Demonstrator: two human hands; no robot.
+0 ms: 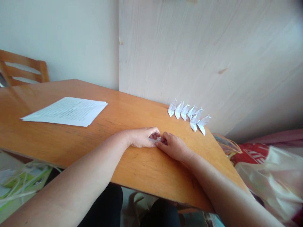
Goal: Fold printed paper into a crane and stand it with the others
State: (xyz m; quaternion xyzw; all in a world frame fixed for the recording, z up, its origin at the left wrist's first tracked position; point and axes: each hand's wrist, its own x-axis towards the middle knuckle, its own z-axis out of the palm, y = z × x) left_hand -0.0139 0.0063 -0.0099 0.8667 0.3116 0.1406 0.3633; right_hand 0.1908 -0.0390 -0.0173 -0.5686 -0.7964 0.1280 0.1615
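A small piece of folded white paper (156,139) lies low over the wooden table, mostly covered by my fingers. My left hand (145,137) has its fingers curled round the paper's left side. From the right, my right hand (174,145) pinches the same piece, its thumb and bent fingers close to my left fingertips. Beyond my hands, several folded paper figures (184,112) with pointed tips stand in a row along the table's back right edge, against the wall panel.
A stack of printed sheets (66,112) lies on the left of the wooden table (142,110). A wooden chair (23,67) stands at the far left. Red and cream bags (255,154) are beside the right edge. A pale panel (189,50) rises behind the table.
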